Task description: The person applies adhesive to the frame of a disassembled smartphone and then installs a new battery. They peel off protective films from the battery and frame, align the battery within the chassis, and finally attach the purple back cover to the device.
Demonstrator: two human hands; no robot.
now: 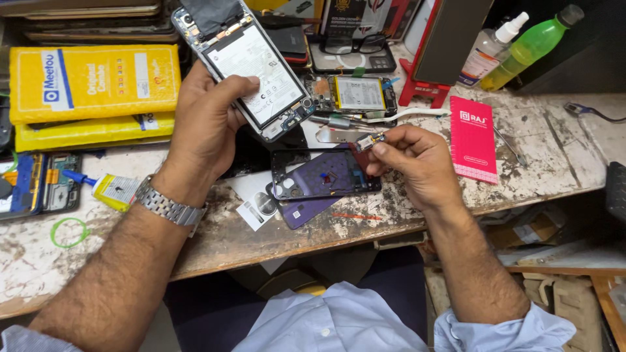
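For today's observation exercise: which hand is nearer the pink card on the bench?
Right. The right hand is just left of the pink card; the left hand, holding the opened phone, is far left.

The person wears a pale blue button-up shirt with small white buttons, seen at the bottom centre of the frame, its sleeves rolled up past the forearms at the lower left and lower right. A silver metal link wristwatch circles the wrist at centre left.

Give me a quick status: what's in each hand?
Left hand grips opened phone, back off. Right hand pinches small component. Purple back cover lies beneath.
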